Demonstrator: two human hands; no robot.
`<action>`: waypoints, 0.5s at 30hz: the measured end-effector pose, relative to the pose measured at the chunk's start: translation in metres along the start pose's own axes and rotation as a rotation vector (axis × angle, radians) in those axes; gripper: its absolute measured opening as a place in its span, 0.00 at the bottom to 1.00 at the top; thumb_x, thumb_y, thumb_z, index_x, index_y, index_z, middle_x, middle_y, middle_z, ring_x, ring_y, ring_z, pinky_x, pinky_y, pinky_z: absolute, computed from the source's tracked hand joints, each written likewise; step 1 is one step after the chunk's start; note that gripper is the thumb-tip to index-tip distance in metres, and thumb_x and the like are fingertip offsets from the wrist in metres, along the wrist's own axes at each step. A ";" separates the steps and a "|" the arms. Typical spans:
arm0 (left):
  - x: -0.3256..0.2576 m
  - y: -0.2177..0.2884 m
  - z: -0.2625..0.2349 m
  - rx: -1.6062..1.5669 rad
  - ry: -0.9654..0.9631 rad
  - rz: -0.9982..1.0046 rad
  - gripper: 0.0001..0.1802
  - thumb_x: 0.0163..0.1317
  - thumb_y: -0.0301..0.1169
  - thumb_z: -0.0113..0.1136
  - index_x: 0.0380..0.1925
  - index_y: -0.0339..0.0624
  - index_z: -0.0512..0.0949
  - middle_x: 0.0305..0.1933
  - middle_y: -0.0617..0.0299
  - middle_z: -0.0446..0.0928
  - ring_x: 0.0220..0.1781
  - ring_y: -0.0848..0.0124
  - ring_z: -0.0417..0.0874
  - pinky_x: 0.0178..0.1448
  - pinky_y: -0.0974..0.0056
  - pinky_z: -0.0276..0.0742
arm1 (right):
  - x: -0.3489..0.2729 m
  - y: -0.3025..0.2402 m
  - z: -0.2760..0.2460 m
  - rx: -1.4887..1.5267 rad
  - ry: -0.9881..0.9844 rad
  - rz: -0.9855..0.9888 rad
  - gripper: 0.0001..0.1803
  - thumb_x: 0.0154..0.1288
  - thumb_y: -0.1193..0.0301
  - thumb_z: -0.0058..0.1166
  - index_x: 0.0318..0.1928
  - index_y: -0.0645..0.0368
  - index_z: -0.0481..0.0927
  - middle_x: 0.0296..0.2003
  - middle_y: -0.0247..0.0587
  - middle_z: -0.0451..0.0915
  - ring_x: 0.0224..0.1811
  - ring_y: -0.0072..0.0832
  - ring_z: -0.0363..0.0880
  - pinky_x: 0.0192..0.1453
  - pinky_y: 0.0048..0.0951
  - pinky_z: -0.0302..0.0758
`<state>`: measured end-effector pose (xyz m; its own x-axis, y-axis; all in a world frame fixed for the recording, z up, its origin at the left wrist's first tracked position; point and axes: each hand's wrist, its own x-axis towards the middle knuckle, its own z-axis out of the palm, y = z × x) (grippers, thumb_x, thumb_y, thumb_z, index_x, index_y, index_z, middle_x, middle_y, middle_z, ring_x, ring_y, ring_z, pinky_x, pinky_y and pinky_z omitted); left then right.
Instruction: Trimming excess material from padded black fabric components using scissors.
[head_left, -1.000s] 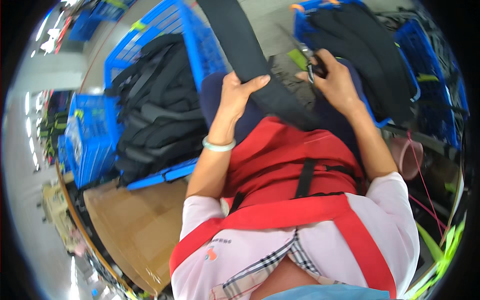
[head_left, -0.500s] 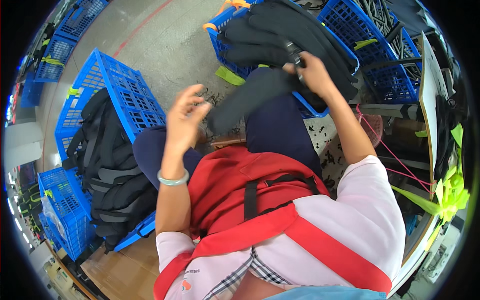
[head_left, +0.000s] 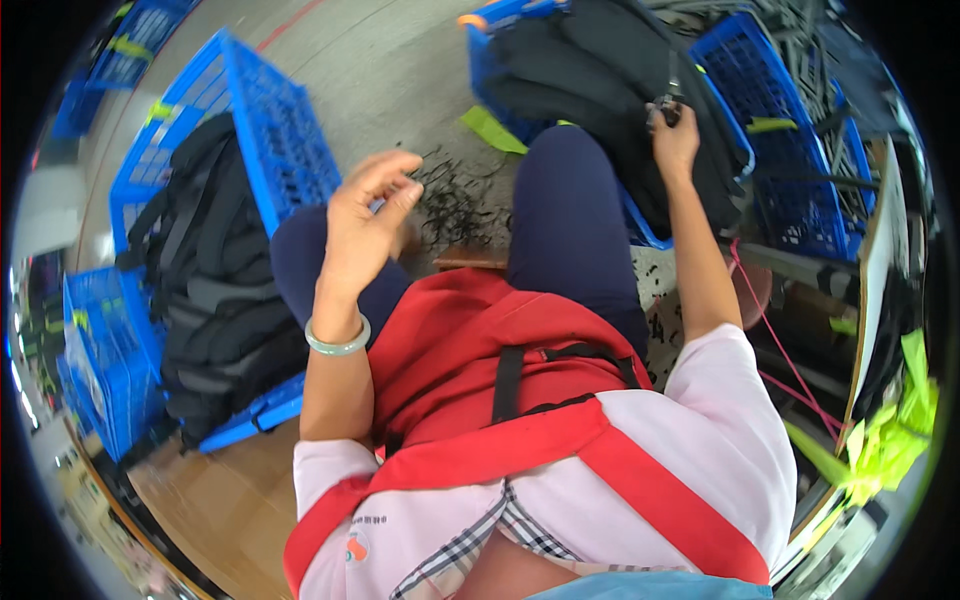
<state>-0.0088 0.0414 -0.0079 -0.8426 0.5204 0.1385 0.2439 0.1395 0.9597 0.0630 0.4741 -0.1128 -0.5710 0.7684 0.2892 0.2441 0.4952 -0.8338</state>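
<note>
Two bare hands are showing, well apart; the right hand [head_left: 676, 145] is gripping dark-handled scissors [head_left: 667, 106], fingers curling round the handles, blades pointing away from the body; the scissors are lying within its fingers, over black padded strips [head_left: 570, 70]; whether this hand is also touching a strip, cannot tell. The strips are lying heaped in the right blue crate [head_left: 740, 135], beneath the right hand and spreading to its left; the left hand [head_left: 362, 222] is hovering near the left knee, fingers bending, a narrow gap showing between thumb and fingertips, nothing visible within it. The left blue crate [head_left: 280, 130] is standing beside that knee, holding piled black straps [head_left: 215, 250]; black scraps [head_left: 455, 205] are littering the floor [head_left: 400, 90] beyond the knees; a yellow-green strip [head_left: 492, 130] is lying just beside the right crate.
</note>
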 end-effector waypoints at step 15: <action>-0.073 0.160 -0.230 -0.029 -0.413 0.699 0.18 0.68 0.31 0.46 0.45 0.24 0.76 0.52 0.40 0.77 0.28 0.74 0.78 0.25 0.72 0.72 | -0.067 -0.081 0.059 -0.233 -0.525 -0.175 0.19 0.64 0.61 0.61 0.42 0.68 0.77 0.30 0.41 0.78 0.33 0.24 0.74 0.41 0.27 0.71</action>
<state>-0.0185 -0.1679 0.1913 -0.2535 0.7489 0.6123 0.6306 -0.3520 0.6917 0.0355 0.3583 -0.0927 -0.9146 0.3936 0.0928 0.2429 0.7180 -0.6523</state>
